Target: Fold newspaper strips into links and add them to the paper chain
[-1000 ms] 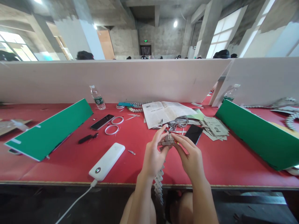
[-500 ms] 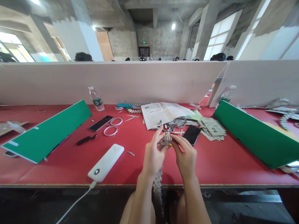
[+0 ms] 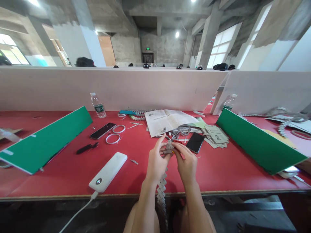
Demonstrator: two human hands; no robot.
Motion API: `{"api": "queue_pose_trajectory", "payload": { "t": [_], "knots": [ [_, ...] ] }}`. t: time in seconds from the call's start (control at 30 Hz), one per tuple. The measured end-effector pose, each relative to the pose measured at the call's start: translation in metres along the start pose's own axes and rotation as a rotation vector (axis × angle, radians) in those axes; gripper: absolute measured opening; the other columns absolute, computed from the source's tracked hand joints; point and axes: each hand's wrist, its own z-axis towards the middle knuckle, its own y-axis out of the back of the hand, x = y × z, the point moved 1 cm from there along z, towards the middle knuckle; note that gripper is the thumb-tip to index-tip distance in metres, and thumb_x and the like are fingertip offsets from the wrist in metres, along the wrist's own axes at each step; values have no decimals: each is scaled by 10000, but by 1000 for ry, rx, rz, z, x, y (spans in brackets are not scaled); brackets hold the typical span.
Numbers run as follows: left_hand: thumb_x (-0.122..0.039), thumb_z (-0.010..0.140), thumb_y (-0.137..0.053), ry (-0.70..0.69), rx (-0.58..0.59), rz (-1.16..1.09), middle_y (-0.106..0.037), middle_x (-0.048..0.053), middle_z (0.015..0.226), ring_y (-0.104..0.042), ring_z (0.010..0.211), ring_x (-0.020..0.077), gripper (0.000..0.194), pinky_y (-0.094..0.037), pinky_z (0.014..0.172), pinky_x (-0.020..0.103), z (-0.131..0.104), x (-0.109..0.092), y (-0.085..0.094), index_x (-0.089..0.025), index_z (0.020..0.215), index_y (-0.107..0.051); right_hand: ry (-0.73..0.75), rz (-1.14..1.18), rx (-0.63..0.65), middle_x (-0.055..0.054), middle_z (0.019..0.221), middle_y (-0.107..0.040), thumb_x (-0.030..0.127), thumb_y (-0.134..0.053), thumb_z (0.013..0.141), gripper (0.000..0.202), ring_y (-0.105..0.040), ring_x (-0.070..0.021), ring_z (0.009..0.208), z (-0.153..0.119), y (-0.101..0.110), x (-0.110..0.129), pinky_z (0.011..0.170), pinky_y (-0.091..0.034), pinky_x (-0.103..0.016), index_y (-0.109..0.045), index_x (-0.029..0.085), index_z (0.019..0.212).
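Though a long chain already hangs folded, the left hand and right hand pinch its top end, apparently unfinished; flat slips lie unfolded.

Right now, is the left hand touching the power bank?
Apart: the head view shows a stretch of red tabletop between the left hand and the power bank.

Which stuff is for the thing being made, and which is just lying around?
Probably for the job:
folded grey piece, held by the left hand and right hand
zigzag chain hanging below
printed paper pieces, perhaps spares

Probably just lying about:
white power bank
left phone
right phone
left water bottle
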Motion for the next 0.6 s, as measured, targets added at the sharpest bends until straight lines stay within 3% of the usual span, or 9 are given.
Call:
{"api": "queue_pose_trajectory", "payload": {
  "t": [0.07,0.17,0.27,0.37,0.6],
  "knots": [
    [-111,638,-705,88,56,-122,-609,92,1120,-629,910,176,735,-504,805,282,0,-1,2,-205,1315,-435,-24,33,26,-49,994,-704,164,-548,841,209,-645,-186,934,1,2,1,839,-508,-301,-687,225,985],
    [-253,692,-703,211,114,-307,-619,94,1112,-608,962,179,614,-490,807,265,-1,-4,5,-184,1265,-496,-58,110,50,-43,970,-710,170,-574,827,186,-650,-186,916,3,5,5,829,-511,-299,-693,230,957],
    [-339,711,-683,263,45,-404,-675,90,936,-628,837,164,414,-493,720,245,0,-3,6,-135,1069,-636,-64,168,86,-36,965,-706,164,-573,827,179,-645,-180,914,4,7,10,825,-511,-293,-696,238,934],
    [-332,636,-740,283,-32,-447,-685,74,775,-619,672,144,312,-478,600,230,2,2,3,-111,851,-693,-79,220,127,-36,983,-694,158,-561,832,193,-634,-175,930,3,6,15,833,-505,-292,-690,241,949],
    [-311,654,-718,158,-238,-438,-682,35,729,-618,669,129,220,-473,617,216,1,6,-7,-144,795,-691,-339,538,128,-58,950,-672,195,-589,796,175,-627,-187,883,3,-5,24,790,-505,-314,-657,197,957]
  ]
}}
